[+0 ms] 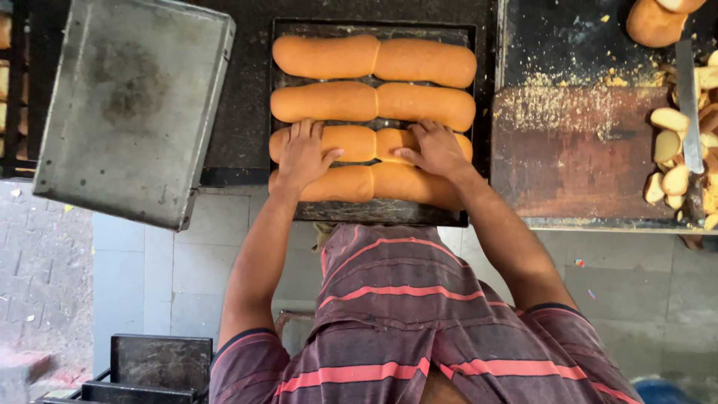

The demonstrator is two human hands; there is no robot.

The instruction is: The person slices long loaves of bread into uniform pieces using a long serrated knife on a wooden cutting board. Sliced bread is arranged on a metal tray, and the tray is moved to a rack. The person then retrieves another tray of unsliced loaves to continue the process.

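- Left hand (301, 153): fingers spread flat, palm down, resting on the third-row loaf (351, 142) and the front-row loaf (340, 183); it grips nothing.
- Right hand (436, 148): likewise flat and spread, pressing on the right-hand loaves of the same two rows.
- Long golden loaves: eight, in four rows of two, on one dark baking tray (374, 212).
- Empty metal tray (134, 105): one, tilted, at left.
- Knife (688, 105): one, among sliced bread pieces (677, 179) at right.

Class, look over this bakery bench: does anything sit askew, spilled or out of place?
The empty metal tray at left lies skewed, its lower corner overhanging the counter edge. Crumbs are scattered over the board at right. The loaves sit in neat rows.
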